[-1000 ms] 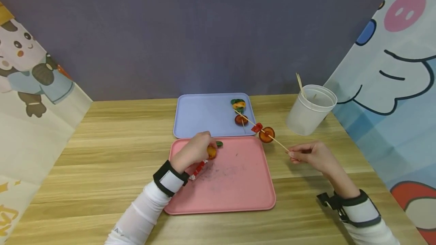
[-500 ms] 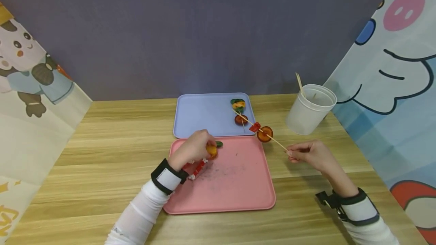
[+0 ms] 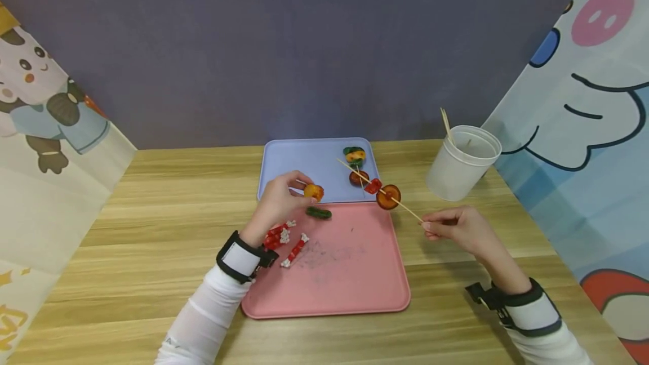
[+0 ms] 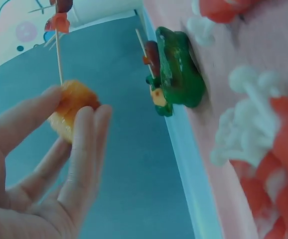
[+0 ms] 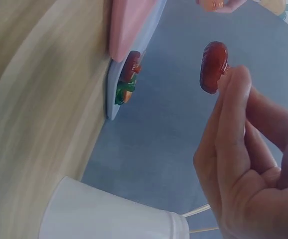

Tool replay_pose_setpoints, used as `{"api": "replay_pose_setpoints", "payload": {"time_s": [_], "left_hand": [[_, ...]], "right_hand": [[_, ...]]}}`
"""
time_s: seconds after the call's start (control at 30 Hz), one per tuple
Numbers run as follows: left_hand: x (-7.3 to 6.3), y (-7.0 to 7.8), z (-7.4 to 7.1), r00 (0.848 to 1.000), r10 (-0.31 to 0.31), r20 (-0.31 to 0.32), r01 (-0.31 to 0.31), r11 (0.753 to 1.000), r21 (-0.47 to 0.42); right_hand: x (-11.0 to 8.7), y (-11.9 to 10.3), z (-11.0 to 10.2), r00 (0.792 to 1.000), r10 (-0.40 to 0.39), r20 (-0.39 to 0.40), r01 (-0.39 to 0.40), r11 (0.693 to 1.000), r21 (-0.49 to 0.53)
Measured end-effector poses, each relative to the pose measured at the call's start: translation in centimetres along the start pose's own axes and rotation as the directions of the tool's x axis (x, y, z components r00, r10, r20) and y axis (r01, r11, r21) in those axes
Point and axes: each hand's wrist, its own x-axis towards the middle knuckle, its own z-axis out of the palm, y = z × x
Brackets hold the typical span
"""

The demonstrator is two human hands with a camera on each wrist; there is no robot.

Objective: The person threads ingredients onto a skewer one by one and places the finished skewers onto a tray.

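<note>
Orange ball (image 3: 314, 192) – up in the air, seen against the near edge of the blue tray (image 3: 291, 165). Left hand (image 3: 280, 200) pinches it between thumb and fingertips. Skewer (image 3: 408, 212) slants up leftward; its bare tip stands apart from the ball in the head view. Threaded on it: red piece (image 3: 373, 186), then brown disc (image 3: 388, 197) nearer the grip. Right hand (image 3: 458, 228) pinches the lower end.

Below the left hand, pink tray (image 3: 345, 280): green piece (image 3: 319, 213) by the far rim, red-and-white sticks (image 3: 295, 250) at the left, some partly behind the wrist. Blue tray adjoins beyond – loaded skewer (image 3: 355, 156) at its right side, green, orange and brown pieces. Farther right on the wood table (image 3: 152, 230), white tub (image 3: 453, 172) with thin sticks (image 3: 447, 125) leaning out.
</note>
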Motion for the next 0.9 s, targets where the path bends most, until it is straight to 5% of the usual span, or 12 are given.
{"api": "replay_pose_setpoints", "payload": {"time_s": [0.13, 0.37, 0.47, 0.6, 0.63, 0.7, 0.9], "left_hand": [[0.2, -0.1, 0.0, 0.998, -0.040, -0.045, 0.030, 0.978, -0.206], [0.6, 0.0, 0.2, 0.993, -0.100, -0.058, 0.059, 0.871, -0.488], [0.9, 0.3, 0.3, 0.993, -0.117, -0.029, 0.068, 0.744, -0.664], [1.3, 0.9, 0.3, 0.995, -0.098, 0.010, 0.055, 0.471, -0.881], [1.3, 1.0, 0.3, 0.996, -0.090, 0.006, 0.044, 0.427, -0.903], [1.5, 1.2, 0.2, 0.996, -0.089, -0.015, 0.018, 0.363, -0.931], [2.2, 1.7, 0.3, 0.987, -0.138, -0.086, -0.050, 0.244, -0.968]], "right_hand": [[-0.1, -0.3, 0.1, 1.000, -0.012, -0.006, 0.012, 1.000, 0.004], [-0.4, -1.4, 0.4, 0.999, -0.040, -0.013, 0.040, 0.999, -0.009], [-0.5, -1.9, 0.6, 0.999, -0.052, -0.014, 0.052, 0.998, -0.024], [-0.5, -2.4, 0.8, 0.997, -0.071, -0.014, 0.071, 0.997, -0.025], [-0.5, -2.5, 0.8, 0.997, -0.077, -0.013, 0.077, 0.997, -0.021], [-0.5, -2.6, 0.9, 0.996, -0.087, -0.014, 0.087, 0.996, -0.012], [-0.6, -3.3, 1.2, 0.995, -0.095, -0.010, 0.095, 0.995, -0.011]]}}
